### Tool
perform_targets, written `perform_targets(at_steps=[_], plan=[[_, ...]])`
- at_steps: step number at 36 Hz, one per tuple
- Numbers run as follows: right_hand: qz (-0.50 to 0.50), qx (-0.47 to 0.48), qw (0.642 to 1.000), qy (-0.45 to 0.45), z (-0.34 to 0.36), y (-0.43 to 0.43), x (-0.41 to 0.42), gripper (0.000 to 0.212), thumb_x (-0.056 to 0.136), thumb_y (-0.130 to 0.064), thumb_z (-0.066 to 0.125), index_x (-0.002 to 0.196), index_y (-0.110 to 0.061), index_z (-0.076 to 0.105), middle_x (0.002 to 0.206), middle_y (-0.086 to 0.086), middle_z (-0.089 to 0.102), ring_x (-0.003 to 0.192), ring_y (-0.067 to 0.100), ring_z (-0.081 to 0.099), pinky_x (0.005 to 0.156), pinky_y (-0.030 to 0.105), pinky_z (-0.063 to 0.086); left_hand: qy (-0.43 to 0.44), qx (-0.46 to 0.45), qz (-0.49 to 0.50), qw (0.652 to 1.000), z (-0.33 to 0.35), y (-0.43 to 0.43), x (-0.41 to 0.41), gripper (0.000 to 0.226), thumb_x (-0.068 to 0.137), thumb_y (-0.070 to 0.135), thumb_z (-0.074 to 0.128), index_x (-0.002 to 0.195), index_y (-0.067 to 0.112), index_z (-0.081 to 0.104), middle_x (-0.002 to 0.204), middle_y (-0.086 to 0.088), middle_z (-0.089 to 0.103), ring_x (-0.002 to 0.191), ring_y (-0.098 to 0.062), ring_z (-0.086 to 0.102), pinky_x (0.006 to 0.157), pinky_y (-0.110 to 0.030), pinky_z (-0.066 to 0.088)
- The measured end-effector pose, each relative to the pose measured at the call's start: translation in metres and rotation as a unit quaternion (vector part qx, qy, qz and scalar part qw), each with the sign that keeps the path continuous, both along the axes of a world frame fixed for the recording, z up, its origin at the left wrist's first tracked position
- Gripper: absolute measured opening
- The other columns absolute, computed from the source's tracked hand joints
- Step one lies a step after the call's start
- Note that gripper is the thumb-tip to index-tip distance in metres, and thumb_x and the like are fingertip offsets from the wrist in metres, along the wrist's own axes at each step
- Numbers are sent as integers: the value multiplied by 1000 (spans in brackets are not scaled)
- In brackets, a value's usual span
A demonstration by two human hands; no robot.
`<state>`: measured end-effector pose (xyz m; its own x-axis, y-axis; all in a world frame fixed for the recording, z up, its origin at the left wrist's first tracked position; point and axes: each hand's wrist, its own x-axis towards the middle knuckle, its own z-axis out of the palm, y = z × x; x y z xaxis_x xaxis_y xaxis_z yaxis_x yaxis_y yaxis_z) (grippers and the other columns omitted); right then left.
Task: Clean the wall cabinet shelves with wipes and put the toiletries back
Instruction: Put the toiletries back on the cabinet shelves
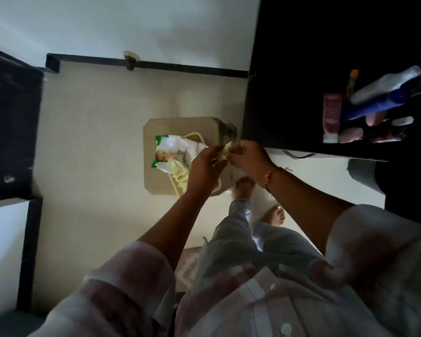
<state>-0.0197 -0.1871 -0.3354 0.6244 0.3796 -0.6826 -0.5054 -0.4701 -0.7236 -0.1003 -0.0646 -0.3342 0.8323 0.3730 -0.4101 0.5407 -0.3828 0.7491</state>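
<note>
Both hands meet above a beige stool (153,181). My left hand (204,166) and my right hand (249,158) each pinch one end of a pale yellow wipe (226,150) between them. Below them on the stool lies a white and green pack of baby wipes (173,152), with more yellow wipes (180,173) bunched at its near end. At the right, the dark open cabinet (301,93) holds toiletries: a pink tube (331,117), a blue and white bottle (384,93) lying over, and small round items (350,135).
Pale tiled floor surrounds the stool, with a black skirting line (156,65) along the far wall. A dark fixture (10,122) stands at the left. My bare feet (244,187) are beside the stool, under the cabinet's edge.
</note>
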Motion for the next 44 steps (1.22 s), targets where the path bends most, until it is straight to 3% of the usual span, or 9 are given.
perform_targets(at_steps=[6, 11, 13, 16, 21, 30, 34, 38, 44], plan=[[131, -8, 991, -26, -7, 33, -13, 24, 95, -11, 54, 116, -13, 67, 116, 7, 66, 107, 17, 60, 84, 19, 47, -18, 139, 47, 989, -11, 37, -27, 23, 89, 14, 66, 111, 11, 71, 111, -5, 69, 99, -20, 65, 88, -32, 52], [210, -67, 973, -71, -13, 46, -19, 32, 94, -20, 55, 125, -19, 61, 127, 6, 62, 117, 22, 56, 102, 32, 44, 11, 188, 58, 980, -28, 63, -31, 27, 86, 6, 64, 111, 8, 70, 110, -10, 63, 98, -24, 61, 81, -28, 49], [239, -76, 964, -91, -15, 46, -21, 36, 92, -24, 56, 127, -22, 58, 129, 6, 61, 118, 25, 57, 103, 38, 46, 34, 200, 34, 979, -37, 70, -32, 31, 85, 4, 64, 115, 7, 68, 110, -13, 62, 101, -28, 59, 84, -34, 50], [293, -106, 939, -146, -15, 43, -22, 39, 93, -27, 54, 132, -22, 54, 130, 8, 60, 117, 27, 57, 100, 33, 46, 82, 209, -3, 974, -50, 76, -36, 42, 85, 8, 65, 127, 7, 61, 119, -14, 60, 112, -31, 55, 93, -41, 49], [349, -133, 902, -216, -14, 36, -21, 43, 93, -25, 54, 136, -21, 51, 133, 9, 57, 118, 30, 55, 97, 36, 47, 96, 227, -35, 969, -48, 72, -44, 54, 88, 13, 66, 139, 9, 49, 131, -15, 58, 123, -32, 50, 100, -41, 44], [380, -166, 859, -301, 10, 15, -21, 37, 91, -29, 51, 126, -18, 50, 137, 7, 48, 122, 30, 49, 95, 42, 48, 57, 243, -93, 964, -12, 53, -40, 61, 87, 22, 69, 141, 8, 43, 139, -12, 52, 129, -27, 47, 106, -35, 38], [357, -201, 842, -351, 32, -4, -17, 44, 94, -27, 53, 136, -15, 46, 148, 11, 38, 135, 28, 38, 108, 39, 39, 29, 235, -149, 960, 11, 30, -24, 60, 86, 17, 68, 140, 6, 44, 140, -14, 50, 130, -29, 46, 108, -36, 36], [314, -216, 853, -356, 53, -25, -17, 49, 91, -24, 56, 138, -14, 43, 152, 12, 33, 140, 30, 32, 108, 41, 36, -33, 241, -213, 946, 35, 4, -6, 58, 81, 14, 73, 134, 1, 50, 132, -19, 56, 122, -34, 52, 102, -40, 42], [246, -265, 858, -365, 73, -68, -11, 55, 94, -29, 50, 145, -15, 35, 156, 12, 24, 143, 31, 24, 111, 44, 34, -83, 253, -302, 915, 57, -40, 26, 65, 84, 19, 71, 140, 1, 44, 141, -19, 49, 132, -34, 44, 109, -39, 36]])
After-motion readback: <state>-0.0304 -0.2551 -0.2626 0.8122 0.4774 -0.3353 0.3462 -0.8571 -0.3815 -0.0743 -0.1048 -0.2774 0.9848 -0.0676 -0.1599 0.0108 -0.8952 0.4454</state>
